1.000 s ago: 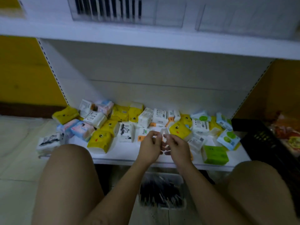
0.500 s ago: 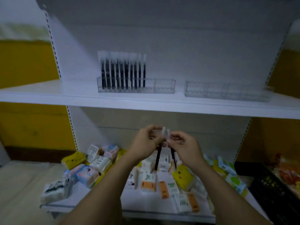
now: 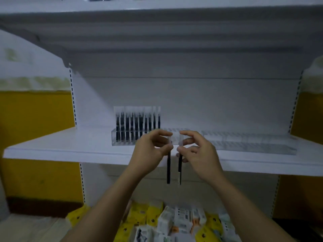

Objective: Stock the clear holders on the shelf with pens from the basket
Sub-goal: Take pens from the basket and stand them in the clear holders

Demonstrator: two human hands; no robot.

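Observation:
My left hand (image 3: pixel 151 151) pinches the clear cap end of a black pen (image 3: pixel 168 168) that hangs straight down. My right hand (image 3: pixel 198 152) holds a second black pen (image 3: pixel 180 166) the same way, a little to the right. Both hands hover just in front of the middle shelf (image 3: pixel 70 147). Behind them the left clear holder (image 3: pixel 122 137) carries several upright black pens in its left part. A second clear holder (image 3: pixel 253 145) at the right looks empty. The basket is out of view.
An upper shelf (image 3: pixel 157 32) overhangs the holders. Below, the bottom shelf holds several tissue packs (image 3: pixel 174 222) in yellow and white. Yellow wall panels (image 3: pixel 35 123) flank the white shelving unit.
The view has tilted up from the bottom shelf and basket to the middle shelf. Both hands have risen with a pen each, from near the tissue packs to the holders' height.

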